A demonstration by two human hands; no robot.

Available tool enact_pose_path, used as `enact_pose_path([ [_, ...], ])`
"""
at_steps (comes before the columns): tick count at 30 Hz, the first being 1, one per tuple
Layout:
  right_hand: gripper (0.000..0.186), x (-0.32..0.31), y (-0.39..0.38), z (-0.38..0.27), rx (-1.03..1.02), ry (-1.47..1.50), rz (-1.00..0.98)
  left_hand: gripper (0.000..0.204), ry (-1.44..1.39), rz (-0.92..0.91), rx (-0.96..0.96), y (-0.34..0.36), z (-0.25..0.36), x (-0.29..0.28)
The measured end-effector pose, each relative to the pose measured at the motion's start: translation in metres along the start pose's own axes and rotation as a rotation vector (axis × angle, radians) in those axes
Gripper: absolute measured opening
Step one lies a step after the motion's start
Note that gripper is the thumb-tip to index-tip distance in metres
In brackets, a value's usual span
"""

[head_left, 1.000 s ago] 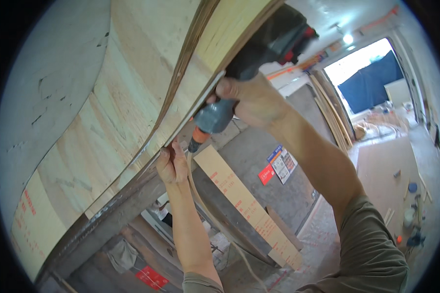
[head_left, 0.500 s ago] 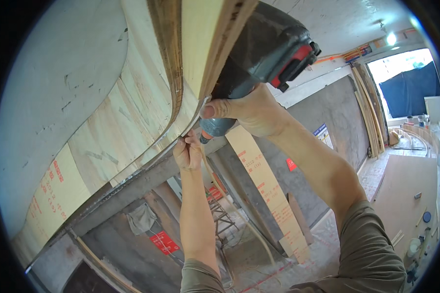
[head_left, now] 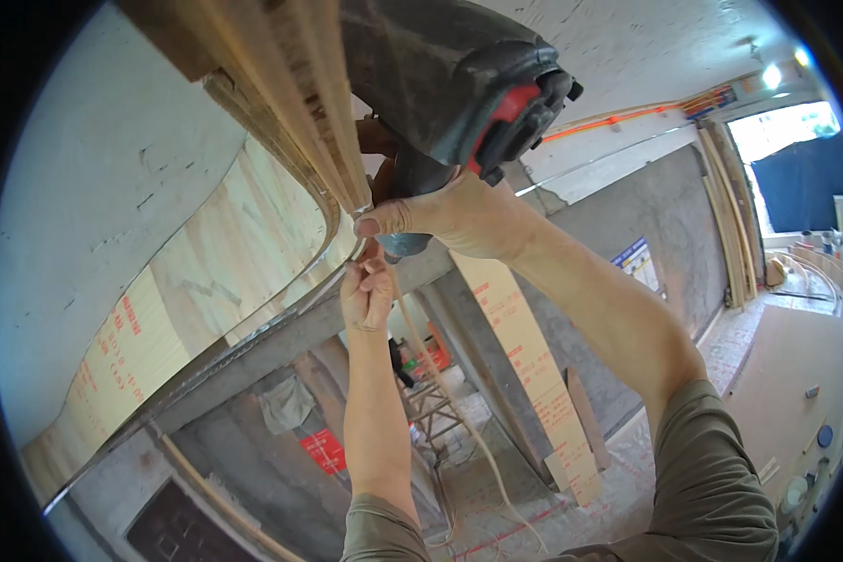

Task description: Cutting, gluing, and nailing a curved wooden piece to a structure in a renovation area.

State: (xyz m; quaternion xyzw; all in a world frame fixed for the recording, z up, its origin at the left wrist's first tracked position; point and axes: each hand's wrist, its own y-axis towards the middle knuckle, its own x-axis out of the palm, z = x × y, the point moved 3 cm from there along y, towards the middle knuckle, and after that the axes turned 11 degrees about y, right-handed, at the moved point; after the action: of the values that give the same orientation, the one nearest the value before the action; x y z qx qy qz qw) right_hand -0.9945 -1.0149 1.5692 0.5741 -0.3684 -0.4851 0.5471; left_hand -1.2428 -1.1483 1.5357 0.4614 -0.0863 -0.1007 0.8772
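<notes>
Overhead, a curved plywood panel (head_left: 244, 220) ends in layered board edges (head_left: 300, 103). A thin pale strip (head_left: 314, 298) runs along the panel's lower edge. My left hand (head_left: 369, 298) is raised to that edge, its fingers pinched around the strip's end. Just above it, my right hand (head_left: 450, 217) grips the handle of a bulky black power tool with red parts, seemingly a nail gun (head_left: 450, 80). My right thumb reaches to the foot of the layered edges. The tool's front end is hidden behind the boards.
A pale hose (head_left: 473, 426) hangs below my hands to the floor. Printed plywood strips (head_left: 525, 375) lean against the grey wall (head_left: 618, 309). Farther back stands a metal scaffold frame (head_left: 433, 412). A large board (head_left: 791, 375) lies at right with small items, and long timbers (head_left: 726, 225) lean near the window.
My view has shifted, bringing the layered edges lower and to the left. The nail gun and my right hand have moved left, nearer my left hand. Both hands keep their grips.
</notes>
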Motion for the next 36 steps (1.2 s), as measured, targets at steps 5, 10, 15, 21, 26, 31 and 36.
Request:
enact_pose_path([
  [5, 0.066, -0.002, 0.005, 0.010, -0.080, -0.121, -0.059, 0.026, 0.158, 0.273, -0.066, -0.020, 0.004, 0.032],
  [10, 0.057, -0.012, -0.002, -0.005, -0.018, -0.365, -0.096, 0.033, 0.991, 0.666, -0.003, -0.039, -0.017, 0.090],
  [15, 0.040, -0.008, 0.008, -0.002, -0.298, -0.325, -0.108, 0.081, 2.556, 0.226, 1.201, 0.009, -0.041, 0.162],
  [21, 0.030, -0.012, 0.001, -0.009, -0.108, -0.163, -0.087, 0.092, 2.548, 0.072, 1.179, 0.035, -0.031, 0.139],
  [26, 0.037, -0.009, 0.001, -0.008, -0.198, -0.109, -0.028, 0.082, 2.388, 0.131, 1.264, 0.052, -0.032, 0.134],
  [31, 0.041, -0.008, 0.004, -0.008, -0.376, -0.164, -0.030, 0.062, 2.316, -0.016, 1.618, 0.056, -0.039, 0.136],
  [36, 0.036, -0.012, 0.004, -0.007, -0.243, -0.013, -0.129, 0.066, 2.354, -0.048, 1.748, 0.056, -0.041, 0.137],
])
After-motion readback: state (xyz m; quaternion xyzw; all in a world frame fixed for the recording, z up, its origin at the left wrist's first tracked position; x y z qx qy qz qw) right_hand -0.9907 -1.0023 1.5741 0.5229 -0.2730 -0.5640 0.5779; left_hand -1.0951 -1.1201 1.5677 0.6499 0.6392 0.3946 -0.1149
